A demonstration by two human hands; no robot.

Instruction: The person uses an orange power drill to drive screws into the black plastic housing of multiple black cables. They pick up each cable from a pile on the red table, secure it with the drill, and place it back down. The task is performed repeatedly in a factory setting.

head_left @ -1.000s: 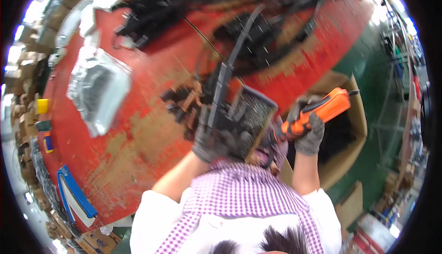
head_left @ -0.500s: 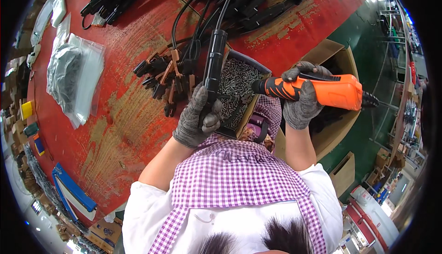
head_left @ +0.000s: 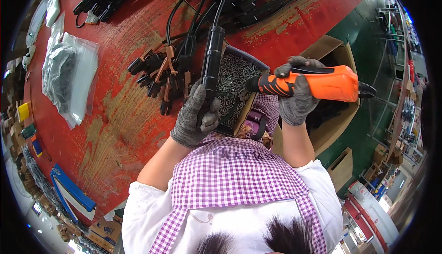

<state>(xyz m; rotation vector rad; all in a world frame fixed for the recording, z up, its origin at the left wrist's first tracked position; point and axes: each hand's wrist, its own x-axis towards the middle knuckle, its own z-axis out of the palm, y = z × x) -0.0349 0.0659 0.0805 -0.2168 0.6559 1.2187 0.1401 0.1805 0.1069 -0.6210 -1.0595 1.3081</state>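
My left hand [head_left: 193,118], in a grey glove, is closed round the lower end of a black ribbed tubular handle [head_left: 212,56]. A black cable [head_left: 223,1] runs from the handle's far end. My gloved right hand [head_left: 299,101] grips an orange and black power screwdriver [head_left: 334,83], held sideways with its dark nose toward the handle. Its trailing cord [head_left: 384,98] leaves on the right. Between the hands sits an open box [head_left: 245,115] of small metal screws [head_left: 237,76]. The nose is over the box's right side, apart from the handle; its tip is hard to make out.
Black and copper-coloured clamps [head_left: 161,76] lie left of the handle on the worn red table [head_left: 119,129]. More black handles [head_left: 251,0] and cables lie at the back. Clear plastic bags [head_left: 69,79] are at left. A cardboard carton [head_left: 343,120] stands right, below the screwdriver.
The whole view has shifted a little, with table items now slightly further left. Both hands keep the same hold, and the screwdriver and handle stay nearly unchanged relative to each other.
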